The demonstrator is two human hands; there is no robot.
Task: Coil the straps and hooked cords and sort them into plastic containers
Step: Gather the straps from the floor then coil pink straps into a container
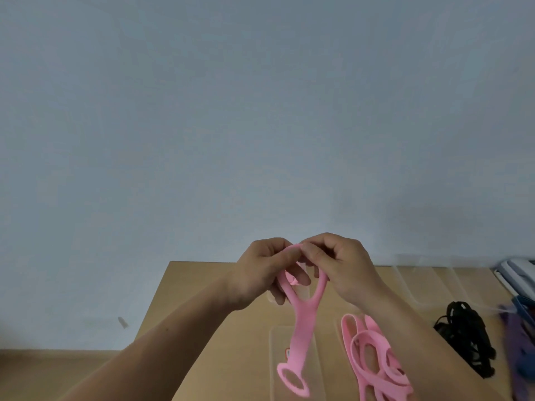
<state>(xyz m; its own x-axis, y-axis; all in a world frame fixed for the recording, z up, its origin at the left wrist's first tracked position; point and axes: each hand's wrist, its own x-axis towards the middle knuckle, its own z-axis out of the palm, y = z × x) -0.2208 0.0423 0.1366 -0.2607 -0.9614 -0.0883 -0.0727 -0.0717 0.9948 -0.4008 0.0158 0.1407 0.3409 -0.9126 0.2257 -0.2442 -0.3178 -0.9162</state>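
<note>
Head view: a pink strap point(296, 328) is gripped at its upper loop by the left hand point(260, 273) and pinched by the right hand point(344, 267), raised above the worktop point(220, 314). Its ringed end hangs over a clear container point(315, 371), near a pile of pink straps point(373, 360).

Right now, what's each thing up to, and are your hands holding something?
Left hand: grips held strap.
Right hand: pinches held strap's top loop.
Held strap: lifted, uncoiled, end ring dangling.
Pink pile: loose on table, uncoiled.
Black cords: tangled heap on table.
Purple straps: blurred, cannot tell.
</note>
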